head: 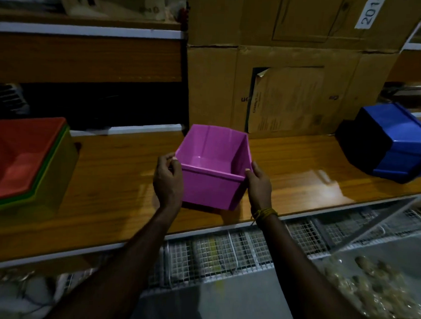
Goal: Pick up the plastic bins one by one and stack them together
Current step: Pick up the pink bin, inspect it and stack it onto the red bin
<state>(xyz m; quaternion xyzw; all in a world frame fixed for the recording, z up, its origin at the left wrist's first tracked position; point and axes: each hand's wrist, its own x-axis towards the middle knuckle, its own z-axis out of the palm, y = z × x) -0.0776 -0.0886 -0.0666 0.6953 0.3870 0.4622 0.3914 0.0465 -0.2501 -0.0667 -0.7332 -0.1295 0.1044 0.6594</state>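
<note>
A purple plastic bin point(210, 188) sits upright and empty in the middle of the wooden shelf point(121, 179). My left hand point(168, 181) grips its near left corner and my right hand point(259, 185) grips its near right corner, thumbs on the rim. At the far left stands a stack of nested bins point(23, 161): a red one on top, green and yellow-olive ones beneath. A blue bin point(393, 145) lies tipped on its side at the far right of the shelf.
Large cardboard boxes point(293, 66) stand right behind the purple bin. A dark recess under another wooden shelf lies at the back left. White wire mesh baskets point(224, 254) hang below the shelf's front edge.
</note>
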